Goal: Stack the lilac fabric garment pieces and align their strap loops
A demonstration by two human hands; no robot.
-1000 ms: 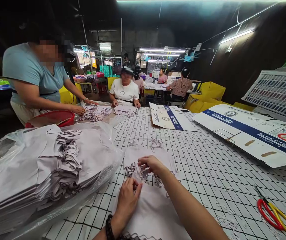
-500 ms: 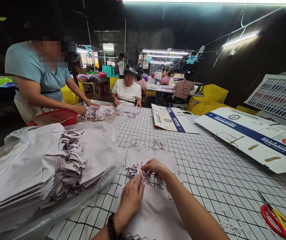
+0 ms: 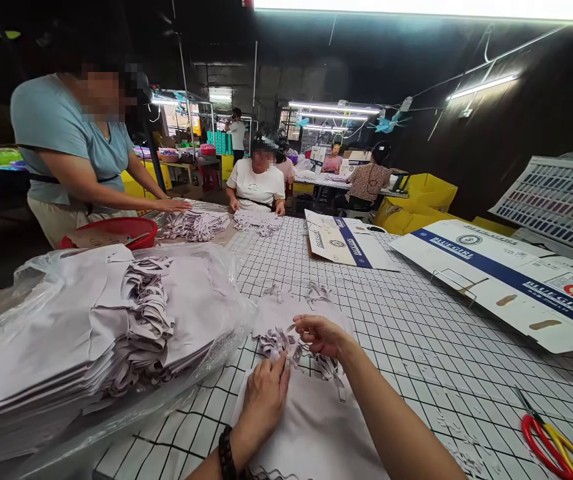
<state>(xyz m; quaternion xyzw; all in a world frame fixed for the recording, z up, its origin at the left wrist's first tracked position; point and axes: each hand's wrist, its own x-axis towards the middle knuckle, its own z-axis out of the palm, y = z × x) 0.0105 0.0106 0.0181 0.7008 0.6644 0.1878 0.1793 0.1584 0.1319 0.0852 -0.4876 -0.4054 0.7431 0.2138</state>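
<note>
A stack of pale lilac cloth bags [image 3: 311, 427] lies in front of me on the black-and-white checked table [image 3: 416, 347]. Their tangled handle straps [image 3: 279, 341] bunch at the far end. My left hand [image 3: 265, 399] rests on the top bag with its fingers pressed on the straps. My right hand [image 3: 322, 335] reaches across, its fingertips pinched on a strap. A second flat pile of bags [image 3: 296, 308] lies just beyond.
A big clear plastic sack of stacked bags [image 3: 81, 333] fills the left. Red-and-yellow scissors [image 3: 549, 440] lie at right. Flattened BLUE GIRL cartons [image 3: 506, 280] lean at right. A person in a blue top [image 3: 66, 147] and a seated person in white [image 3: 256, 183] sort straps; a red basin [image 3: 116, 230] stands nearby.
Both my hands have kept working the straps, the right one shifting slightly right and down. The person in blue has drawn one hand back from the far pile.
</note>
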